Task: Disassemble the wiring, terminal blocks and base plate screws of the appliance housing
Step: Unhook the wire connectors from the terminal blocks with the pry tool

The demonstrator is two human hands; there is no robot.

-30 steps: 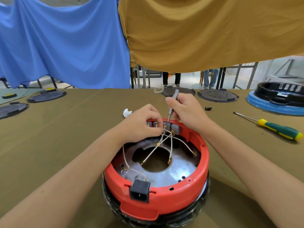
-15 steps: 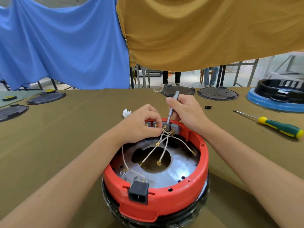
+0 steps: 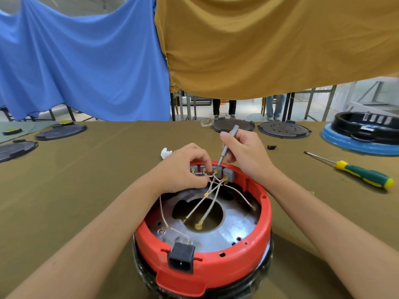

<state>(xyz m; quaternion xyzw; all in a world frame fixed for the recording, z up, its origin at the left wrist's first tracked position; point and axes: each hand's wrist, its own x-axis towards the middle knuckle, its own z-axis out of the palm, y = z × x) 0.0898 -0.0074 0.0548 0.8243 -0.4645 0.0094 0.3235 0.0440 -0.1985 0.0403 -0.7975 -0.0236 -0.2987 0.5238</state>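
Observation:
A round red appliance housing point(image 3: 216, 268) stands upside down on the table in front of me, with a silver base plate point(image 3: 237, 221) inside it. A row of grey terminal blocks point(image 3: 227, 174) sits at its far rim. White wires point(image 3: 212, 203) with gold lugs fan out from the blocks. My left hand point(image 3: 183, 169) pinches the wires at the blocks. My right hand point(image 3: 246, 152) grips a thin grey screwdriver point(image 3: 226, 145), its tip down on a block. A black power socket point(image 3: 181, 257) sits at the near rim.
A green and yellow screwdriver point(image 3: 362, 175) lies to the right. A blue and black housing point(image 3: 362, 134) stands at the far right. Dark round plates point(image 3: 282, 129) lie along the far edge and at the left point(image 3: 60, 131). A white scrap point(image 3: 165, 152) and a small black part point(image 3: 271, 146) lie near my hands.
One loose wire end has swung down toward the centre hole of the plate. Both hands stay at the terminal blocks, the screwdriver tilting slightly.

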